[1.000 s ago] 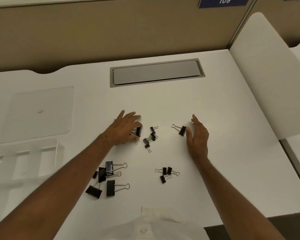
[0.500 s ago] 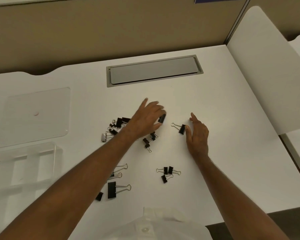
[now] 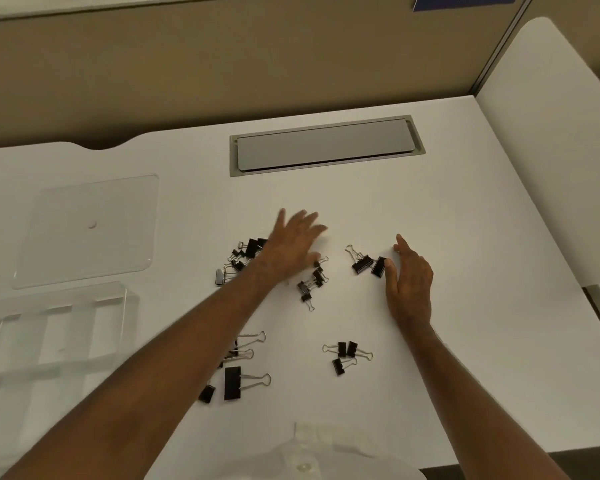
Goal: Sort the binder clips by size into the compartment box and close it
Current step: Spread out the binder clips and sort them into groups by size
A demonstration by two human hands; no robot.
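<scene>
While the clear plastic compartment box (image 3: 54,327) at the bench's (image 3: 465,271) left edge holds nothing, its clear lid (image 3: 87,230) lies beside it. Three small black binder clips (image 3: 345,353) sit near the front edge, two (image 3: 369,265) by the right hand (image 3: 409,282). Both hands' fingers are spread, grasping nothing; left hand (image 3: 291,247) is blurred.

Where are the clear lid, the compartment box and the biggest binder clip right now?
clear lid (image 3: 87,230): head view, on its flat middle panel.
compartment box (image 3: 125,306): head view, on its right wall.
biggest binder clip (image 3: 232,383): head view, on its black body.
</scene>
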